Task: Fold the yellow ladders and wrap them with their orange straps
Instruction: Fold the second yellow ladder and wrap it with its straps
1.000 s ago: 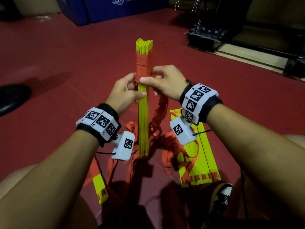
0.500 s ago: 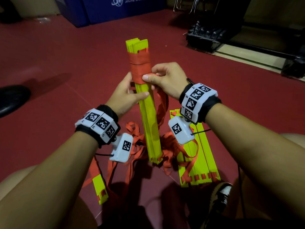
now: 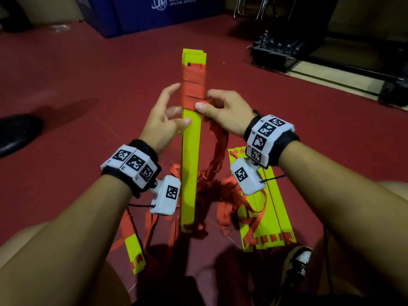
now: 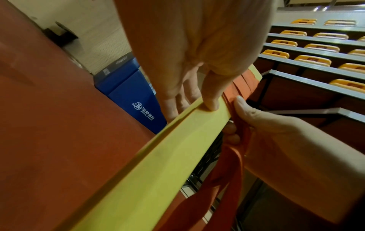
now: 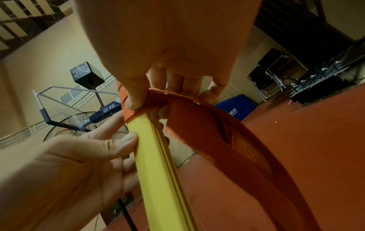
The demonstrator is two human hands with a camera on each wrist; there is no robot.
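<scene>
Both hands hold one upright bundle [image 3: 191, 151] of folded yellow rungs. Left hand [image 3: 164, 120] grips it, thumb on its front face, fingers behind. Right hand [image 3: 223, 109] pinches the orange strap [image 3: 193, 85] at the lowest wrap; three wraps show above the grip. On the floor [image 3: 66, 85], one flat ladder [image 3: 265, 217] lies right, one loose rung [image 3: 134, 252] left.

Both forearms reach forward, wrists banded. Left hand [image 3: 162, 120]: thumb pressed on folded ladder [image 3: 190, 164], fingers loosely extended behind (tips hidden). Right hand [image 3: 223, 111]: thumb and fingers pinch orange strap [image 5: 217, 132] at ladder's edge.
</scene>
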